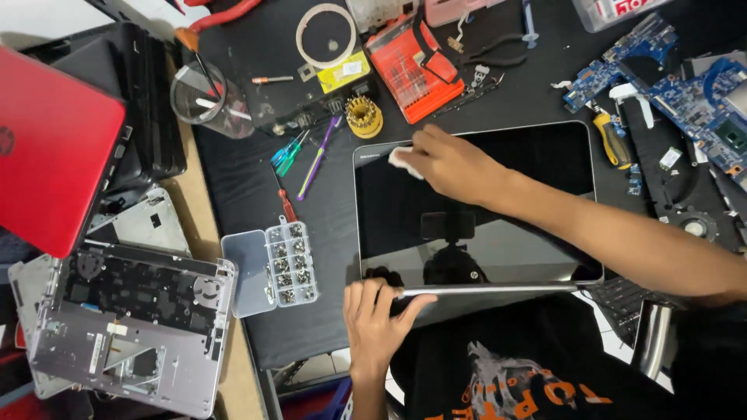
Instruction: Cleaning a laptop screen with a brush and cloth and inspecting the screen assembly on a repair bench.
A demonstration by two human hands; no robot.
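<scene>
A black glossy laptop screen [498, 225] lies face up on a dark mat in the middle of the bench. My right hand [451, 163] reaches across its upper left corner and presses a small white cloth [403, 160] on the glass. My left hand [377, 319] grips the screen's near left edge, fingers curled over the silver rim.
A red laptop lid [50, 152] and an opened silver laptop base [128, 327] sit at left. A clear screw box [289, 263], screwdrivers [317, 155], an orange bit case [412, 66], a glass cup [206, 97] and blue circuit boards [685, 85] surround the screen.
</scene>
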